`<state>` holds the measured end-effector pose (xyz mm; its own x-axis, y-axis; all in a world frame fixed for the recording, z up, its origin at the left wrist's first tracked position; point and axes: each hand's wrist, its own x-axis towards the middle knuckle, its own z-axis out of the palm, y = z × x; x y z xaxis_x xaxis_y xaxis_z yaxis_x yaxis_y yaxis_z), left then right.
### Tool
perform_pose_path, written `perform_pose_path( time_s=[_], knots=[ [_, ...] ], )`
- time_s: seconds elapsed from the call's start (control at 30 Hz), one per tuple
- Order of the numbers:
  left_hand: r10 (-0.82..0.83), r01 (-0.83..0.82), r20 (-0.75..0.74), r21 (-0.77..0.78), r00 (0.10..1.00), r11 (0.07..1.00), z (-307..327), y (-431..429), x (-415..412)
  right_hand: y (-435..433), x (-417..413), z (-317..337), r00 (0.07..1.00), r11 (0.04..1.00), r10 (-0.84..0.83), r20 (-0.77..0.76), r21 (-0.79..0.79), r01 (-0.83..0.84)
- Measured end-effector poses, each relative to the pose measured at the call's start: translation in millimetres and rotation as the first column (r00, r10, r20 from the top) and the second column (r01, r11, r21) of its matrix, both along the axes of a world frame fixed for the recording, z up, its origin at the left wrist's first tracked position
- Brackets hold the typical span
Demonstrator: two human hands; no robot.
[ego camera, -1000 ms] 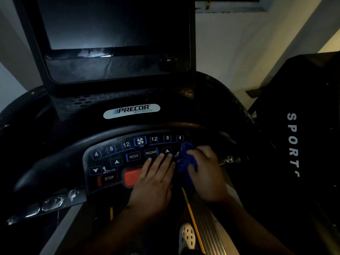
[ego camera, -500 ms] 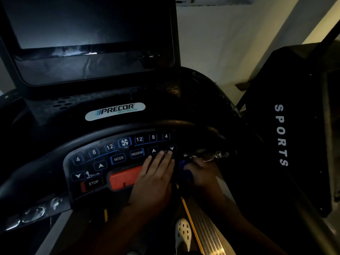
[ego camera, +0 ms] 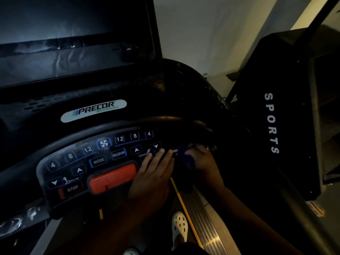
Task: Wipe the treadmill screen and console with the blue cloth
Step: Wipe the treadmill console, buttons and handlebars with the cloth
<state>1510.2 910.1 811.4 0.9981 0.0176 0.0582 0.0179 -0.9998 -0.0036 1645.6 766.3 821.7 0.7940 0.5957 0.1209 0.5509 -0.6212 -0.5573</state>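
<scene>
A: Right of centre in the frame, right hand (ego camera: 204, 162) clutches the blue cloth (ego camera: 184, 157) at the console (ego camera: 86, 163) edge; left hand (ego camera: 152, 173) lies flat alongside.
B: Soft, light. Hold it bunched, I'd say.

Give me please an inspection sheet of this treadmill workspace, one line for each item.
Surface: console keypad dark, button labels readable, red button at its middle.
Job's things: blue cloth bunched at the keypad's right edge; screen off, with streaks.
Clutter: nothing seen.
Grippers: left hand flat on the keypad, fingers straight; right hand grips the cloth.
Cables: nothing seen.
Surroundings: black machine marked SPORTS on the right, pale wall behind, white shoe below.
</scene>
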Motion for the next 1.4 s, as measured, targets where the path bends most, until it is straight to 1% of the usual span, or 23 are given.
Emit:
perform_pose_path(
  time_s=[0.07, 0.1, 0.13, 0.23, 0.37, 0.4, 0.47, 0.53, 0.57, 0.67, 0.7, 0.8, 0.83, 0.9, 0.93, 0.97, 1.0, 1.13, 1.23, 1.27, 1.3, 1.33, 1.4],
  knots=[
    [0.004, -0.004, 0.012, -0.007, 1.000, 1.000, 0.9, 0.2, 0.0, 8.8, 5.0, 3.0, 1.000, 1.000, -0.021, 0.005, -0.003, 0.022],
    [0.005, -0.005, 0.009, -0.011, 1.000, 1.000, 1.6, 0.1, 0.5, 10.0, 3.4, -3.0, 0.996, 0.999, 0.033, 0.079, -0.033, -0.030],
    [0.004, -0.004, 0.012, -0.016, 1.000, 1.000, 1.4, 0.3, 0.9, 10.7, -4.5, -5.9, 0.990, 0.993, 0.113, 0.085, -0.039, -0.110],
    [0.010, -0.009, 0.014, -0.028, 1.000, 1.000, 0.3, 0.6, 0.9, -1.7, -9.5, -1.7, 0.976, 0.975, 0.219, 0.021, 0.027, -0.219],
    [0.015, -0.015, 0.004, -0.028, 1.000, 1.000, 0.2, 0.7, 0.9, 0.2, 9.7, -12.2, 0.993, 0.999, 0.020, 0.117, 0.035, -0.024],
    [0.015, -0.015, 0.006, -0.032, 1.000, 0.999, 0.6, -0.1, 1.3, 5.5, 7.1, -15.0, 0.989, 0.999, 0.030, 0.147, 0.020, -0.034],
    [0.014, -0.014, 0.021, -0.036, 1.000, 0.999, 1.0, -0.5, 1.8, 9.4, -2.6, -16.1, 0.978, 0.986, 0.164, 0.131, -0.031, -0.161],
    [0.007, -0.006, 0.019, -0.035, 1.000, 0.999, 2.0, 0.7, 1.2, -3.5, 5.6, -14.2, 0.962, 0.975, 0.221, 0.160, -0.061, -0.214],
    [0.005, -0.004, 0.018, -0.036, 1.000, 0.999, 2.6, 1.3, 0.5, -14.0, 19.1, -18.0, 0.974, 0.988, 0.156, 0.163, -0.044, -0.151],
    [0.025, -0.024, 0.013, -0.055, 1.000, 0.998, 5.4, -1.1, 1.7, -27.4, 36.1, -24.2, 0.978, 0.981, -0.193, 0.079, 0.044, 0.190],
    [0.037, -0.036, 0.014, -0.068, 0.999, 0.997, 5.9, -3.5, 2.5, -22.1, 27.4, -23.9, 0.982, 0.983, -0.180, 0.065, 0.050, 0.176],
    [0.057, -0.055, 0.024, -0.089, 0.998, 0.995, 6.7, -9.8, 5.7, -15.6, -1.9, -18.9, 0.980, 0.992, 0.122, 0.155, -0.037, -0.118],
    [0.057, -0.054, 0.026, -0.085, 0.998, 0.995, 6.4, -10.2, 6.1, -21.5, 4.6, -18.7, 0.982, 0.993, 0.118, 0.145, -0.025, -0.116],
    [0.059, -0.057, 0.029, -0.075, 0.998, 0.996, 5.6, -9.3, 7.0, -37.9, 30.5, -29.1, 0.985, 0.991, -0.131, 0.112, 0.016, 0.130],
    [0.059, -0.057, 0.029, -0.069, 0.998, 0.996, 5.5, -8.4, 7.1, -45.3, 42.1, -37.3, 0.954, 0.956, -0.291, 0.071, -0.021, 0.293],
    [0.055, -0.053, 0.029, -0.065, 0.998, 0.996, 5.2, -7.9, 6.6, -49.4, 46.3, -45.0, 0.923, 0.920, -0.383, 0.040, -0.074, 0.385],
    [0.052, -0.050, 0.033, -0.065, 0.998, 0.997, 4.8, -8.0, 6.2, -48.6, 43.4, -51.2, 0.919, 0.914, -0.395, 0.005, -0.095, 0.393],
    [0.063, -0.060, 0.053, -0.060, 0.997, 0.996, 4.4, -9.1, 5.5, -49.6, 35.4, -56.3, 0.977, 0.975, -0.214, -0.014, -0.065, 0.213],
    [0.062, -0.059, 0.045, -0.057, 0.997, 0.997, 4.9, -9.4, 5.7, -52.7, 51.6, -44.6, 0.924, 0.913, -0.383, 0.023, -0.143, 0.382],
    [0.059, -0.056, 0.041, -0.059, 0.997, 0.997, 5.4, -9.2, 5.8, -46.9, 47.9, -37.8, 0.928, 0.919, -0.372, 0.023, -0.132, 0.372],
    [0.059, -0.056, 0.040, -0.063, 0.997, 0.996, 6.6, -9.1, 5.8, -38.2, 38.9, -29.9, 0.960, 0.956, -0.280, 0.023, -0.081, 0.281],
    [0.061, -0.058, 0.037, -0.069, 0.997, 0.996, 7.7, -9.3, 5.8, -30.0, 27.5, -23.6, 0.990, 0.989, -0.140, 0.028, -0.031, 0.141],
    [0.059, -0.058, 0.025, -0.066, 0.998, 0.996, 8.8, -9.1, 5.6, -23.4, 13.4, -17.6, 0.992, 0.996, 0.086, 0.088, -0.031, -0.083]
  ],
)
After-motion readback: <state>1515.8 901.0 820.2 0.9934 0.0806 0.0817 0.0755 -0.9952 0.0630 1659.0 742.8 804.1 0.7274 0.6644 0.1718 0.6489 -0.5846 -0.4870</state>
